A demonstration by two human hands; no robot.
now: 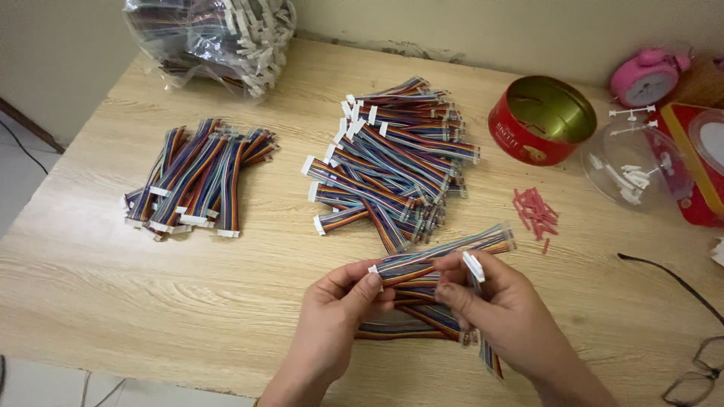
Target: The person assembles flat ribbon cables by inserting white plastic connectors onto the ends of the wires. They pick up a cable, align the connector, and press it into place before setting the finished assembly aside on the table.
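Near the front edge of the wooden table (pixel 113 286), the left hand (pixel 343 301) and right hand (pixel 490 301) both pinch tight on a rainbow wire bundle (pixel 437 256), with a round red tin (pixel 541 120) and a clear plastic bag (pixel 211 38) far behind.

On your wooden table (pixel 113 249) a red round tin (pixel 541 120) stands open, its inside gold. Just right of it sits a clear plastic lid (pixel 637 166) holding small white plastic pieces (pixel 632 178). A scatter of little red plastic pieces (pixel 537 211) lies below the tin. A pink alarm clock (pixel 646 77) stands at the far right (partly cut off). Black eyeglasses (pixel 694 377) rest at your near right corner, and a black cable (pixel 671 277) curves just above them.
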